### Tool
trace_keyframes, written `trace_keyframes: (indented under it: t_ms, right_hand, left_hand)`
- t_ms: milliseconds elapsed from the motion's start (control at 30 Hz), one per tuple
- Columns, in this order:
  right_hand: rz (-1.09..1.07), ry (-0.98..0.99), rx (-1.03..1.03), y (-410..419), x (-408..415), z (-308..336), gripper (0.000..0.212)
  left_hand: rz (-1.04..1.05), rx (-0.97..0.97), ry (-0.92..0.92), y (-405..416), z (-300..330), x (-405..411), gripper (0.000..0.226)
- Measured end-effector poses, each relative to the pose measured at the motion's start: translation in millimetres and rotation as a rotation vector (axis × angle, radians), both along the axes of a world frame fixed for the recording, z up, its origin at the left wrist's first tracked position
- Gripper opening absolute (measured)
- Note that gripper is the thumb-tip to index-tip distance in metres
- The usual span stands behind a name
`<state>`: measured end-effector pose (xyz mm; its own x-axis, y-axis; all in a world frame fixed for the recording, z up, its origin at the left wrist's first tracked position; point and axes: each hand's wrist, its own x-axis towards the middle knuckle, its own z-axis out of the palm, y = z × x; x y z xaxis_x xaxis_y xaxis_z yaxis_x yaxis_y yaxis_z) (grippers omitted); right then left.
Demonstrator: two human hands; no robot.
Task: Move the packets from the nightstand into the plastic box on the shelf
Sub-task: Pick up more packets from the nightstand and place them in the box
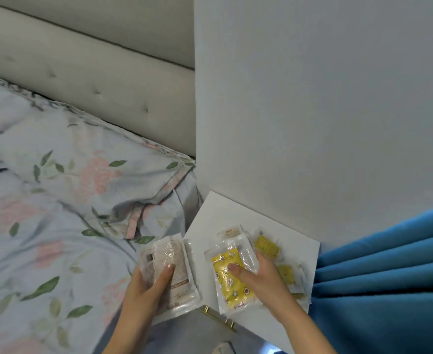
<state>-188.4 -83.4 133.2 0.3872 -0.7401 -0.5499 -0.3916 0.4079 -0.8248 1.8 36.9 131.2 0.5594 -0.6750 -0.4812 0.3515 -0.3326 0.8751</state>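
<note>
My left hand [150, 287] grips a clear packet with a beige printed insert [167, 261], held just off the left edge of the white nightstand [210, 215]. My right hand [259, 279] grips a clear packet with a yellow patterned insert [229, 282], thumb on top, over the nightstand. More yellow packets [266, 245] lie on the nightstand behind and right of that hand, and a beige one [229, 232] peeks out behind the held packet. The plastic box and the shelf are out of view.
A bed with floral bedding [57, 213] and a pillow lies to the left, with a padded headboard [95, 80] behind. A white wall [312, 98] rises behind the nightstand. A blue curtain [389, 277] hangs at the right. Gold drawer handles [220, 318] show on the nightstand's front.
</note>
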Motion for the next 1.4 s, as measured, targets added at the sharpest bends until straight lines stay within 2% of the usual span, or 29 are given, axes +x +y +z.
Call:
trace_keyframes:
  t_ms: [167, 300, 367, 500, 600, 700, 800, 933, 1167, 1400]
  right_hand:
    - [0.125, -0.060, -0.018, 68.9, 58.0, 68.7, 0.020]
    - [0.239, -0.086, -0.039, 149.8, 119.9, 111.6, 0.019]
    - [0.311, -0.099, -0.034, 200.7, 153.3, 127.8, 0.017]
    - [0.569, -0.115, -0.046, 312.7, 223.4, 158.7, 0.017]
    - [0.767, -0.152, -0.032, 390.5, 273.4, 182.3, 0.016]
    - [0.952, -0.198, -0.016, 465.3, 311.6, 202.8, 0.011]
    - [1.135, -0.226, -0.015, 534.4, 338.4, 218.2, 0.018]
    - [1.361, -0.265, 0.018, 616.9, 360.9, 231.1, 0.021]
    - [1.747, -0.342, 0.027, 746.4, 359.3, 249.8, 0.011]
    - [1.970, -0.357, 0.073, 882.0, 321.8, 253.6, 0.016]
  left_hand:
    - [0.187, 0.024, -0.073, 93.7, 63.9, 39.9, 0.036]
    - [0.318, 0.066, -0.076, 197.3, 120.2, 73.5, 0.015]
    - [0.388, 0.106, -0.056, 263.2, 136.9, 85.1, 0.016]
    - [0.611, 0.137, -0.069, 400.0, 172.4, 105.6, 0.008]
    - [0.795, 0.140, -0.076, 495.3, 188.7, 112.4, 0.019]
    - [0.989, 0.094, -0.055, 574.6, 209.3, 104.5, 0.012]
    - [1.195, 0.054, -0.060, 638.8, 229.1, 91.5, 0.012]
    - [1.446, 0.051, -0.099, 709.3, 246.5, 65.4, 0.016]
    - [1.836, 0.022, -0.100, 794.9, 261.4, -9.5, 0.019]
    - [2.102, 0.015, -0.117, 878.5, 268.8, -86.8, 0.013]
